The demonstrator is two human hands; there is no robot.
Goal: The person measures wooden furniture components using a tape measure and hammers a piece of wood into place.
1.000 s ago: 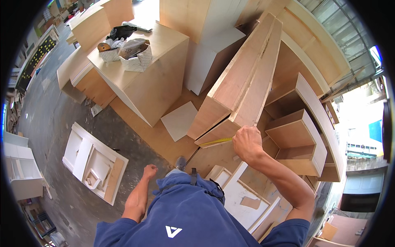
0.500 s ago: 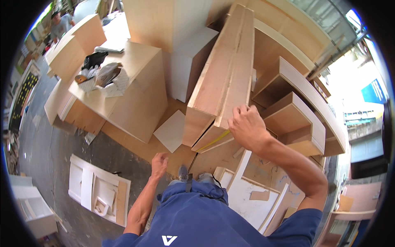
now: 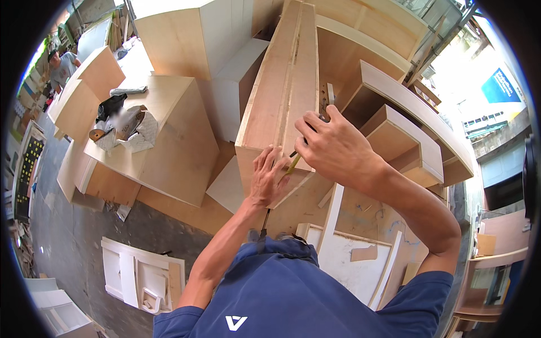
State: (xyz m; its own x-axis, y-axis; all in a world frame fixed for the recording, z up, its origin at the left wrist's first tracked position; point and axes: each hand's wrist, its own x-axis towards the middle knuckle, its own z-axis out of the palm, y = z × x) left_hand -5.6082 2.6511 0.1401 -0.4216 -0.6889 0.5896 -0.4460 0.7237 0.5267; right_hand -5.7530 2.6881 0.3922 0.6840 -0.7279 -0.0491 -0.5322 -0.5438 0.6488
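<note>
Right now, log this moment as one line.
left hand: flat on plywood panel | right hand: holding yellow pencil at panel end

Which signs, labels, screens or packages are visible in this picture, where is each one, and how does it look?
Blue sign: far upper right, outside, on a building; a slanted rectangle, blue with white marks.
Dark panel: far left edge, by the floor; tall dark rectangle with rows of small yellow and white marks.
White logo: on the person's blue shirt, bottom middle; small triangle shape.
No screens or packages can be made out.
</note>
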